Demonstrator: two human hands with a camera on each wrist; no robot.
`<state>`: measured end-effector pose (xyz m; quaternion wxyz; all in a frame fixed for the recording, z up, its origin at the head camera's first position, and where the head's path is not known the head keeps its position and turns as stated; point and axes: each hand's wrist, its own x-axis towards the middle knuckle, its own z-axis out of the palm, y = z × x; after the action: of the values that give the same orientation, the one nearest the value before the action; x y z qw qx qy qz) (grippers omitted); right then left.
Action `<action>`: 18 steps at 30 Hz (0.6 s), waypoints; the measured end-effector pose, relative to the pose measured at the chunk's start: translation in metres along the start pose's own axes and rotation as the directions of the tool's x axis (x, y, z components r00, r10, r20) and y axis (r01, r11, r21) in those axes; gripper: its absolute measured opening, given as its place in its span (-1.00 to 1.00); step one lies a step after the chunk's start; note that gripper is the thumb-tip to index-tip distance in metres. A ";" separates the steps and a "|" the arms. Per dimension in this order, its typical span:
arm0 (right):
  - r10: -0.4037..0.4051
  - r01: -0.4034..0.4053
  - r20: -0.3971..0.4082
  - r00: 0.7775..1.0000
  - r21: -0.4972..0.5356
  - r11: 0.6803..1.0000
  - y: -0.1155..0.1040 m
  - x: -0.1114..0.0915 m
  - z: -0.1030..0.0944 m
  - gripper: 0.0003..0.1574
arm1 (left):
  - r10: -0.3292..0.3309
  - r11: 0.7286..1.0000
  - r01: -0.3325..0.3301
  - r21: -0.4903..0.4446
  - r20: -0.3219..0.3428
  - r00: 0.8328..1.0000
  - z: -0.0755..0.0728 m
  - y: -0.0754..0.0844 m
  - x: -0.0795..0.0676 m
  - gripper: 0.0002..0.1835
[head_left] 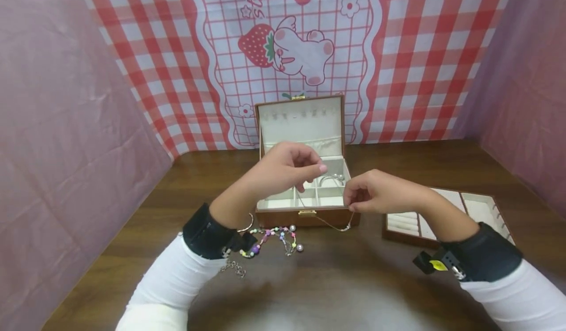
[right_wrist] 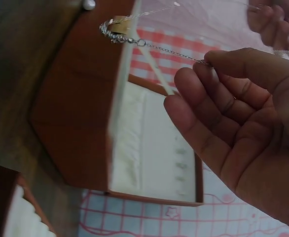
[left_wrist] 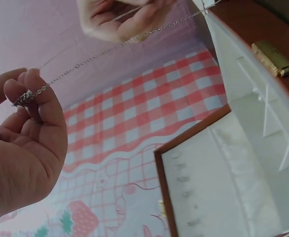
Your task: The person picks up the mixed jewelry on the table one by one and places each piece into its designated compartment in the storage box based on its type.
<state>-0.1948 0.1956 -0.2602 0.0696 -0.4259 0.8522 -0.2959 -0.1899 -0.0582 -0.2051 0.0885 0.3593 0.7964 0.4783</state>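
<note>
A thin silver chain necklace [head_left: 345, 229] hangs slack between my two hands, over the front of the brown jewelry box [head_left: 280, 218]. My left hand [head_left: 292, 171] pinches one end of it between thumb and fingertips, and a small bunch of links [left_wrist: 23, 100] shows there in the left wrist view. Lower and to the right, my right hand [head_left: 376, 191] pinches the other end by the box's right front corner. In the right wrist view, the chain [right_wrist: 166, 50] runs from thumb and fingertip to a denser, sparkling section. The box's lid [head_left: 300, 120] stands raised, showing cream lining.
Silver bangles [head_left: 331, 179] lie in a back compartment of the box. A brown-edged tray [head_left: 400, 237] with ring rolls rests to the right, under my right forearm. On the table at front left lie a colourful beaded strand [head_left: 267, 233], a silver chain [head_left: 239, 270] and a bangle [head_left: 251, 219].
</note>
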 end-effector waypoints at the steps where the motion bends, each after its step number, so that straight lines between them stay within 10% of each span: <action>1: 0.009 -0.009 0.003 1.000 0.000 1.000 0.001 0.000 0.002 -0.86 | -0.002 0.999 0.001 0.047 0.018 1.000 0.000 0.003 0.002 -0.87; 7: 0.076 -0.041 -0.173 0.982 0.200 0.979 -0.002 0.004 0.003 -0.72 | 0.037 0.935 -0.082 0.346 0.135 0.990 0.003 0.017 0.018 -0.87; 14: 0.135 0.046 -0.210 0.968 0.683 0.729 -0.024 0.017 -0.001 -0.68 | 0.079 0.861 -0.140 0.488 0.143 0.987 0.003 0.019 0.025 -0.92; 18: 0.186 -0.039 -0.153 0.971 0.665 0.746 -0.034 0.020 -0.004 -0.76 | 0.075 0.851 -0.116 0.512 0.100 0.992 0.001 0.015 0.025 -0.95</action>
<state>-0.1852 0.1662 -0.2350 0.1424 -0.2882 0.7204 -0.6145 -0.2004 -0.0369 -0.1884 -0.0045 0.4269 0.8728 0.2365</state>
